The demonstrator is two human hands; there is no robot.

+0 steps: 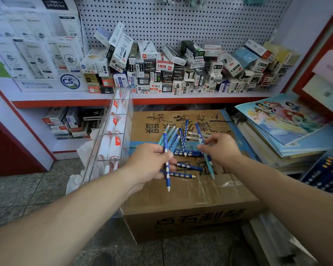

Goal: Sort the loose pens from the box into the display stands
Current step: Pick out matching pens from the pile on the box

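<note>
Pinching a dimpled blue pen [167,179], left hand [146,164] hovers over cardboard box [190,196].

You worked in soft, even, bluish light that left only faint shadows. The clear tape [211,182] on the carton [181,223] caught a pale glare. Your wide lens bowed the shelf [181,100] and stretched the corners, where detail went soft. The centre stayed fairly sharp.
</note>
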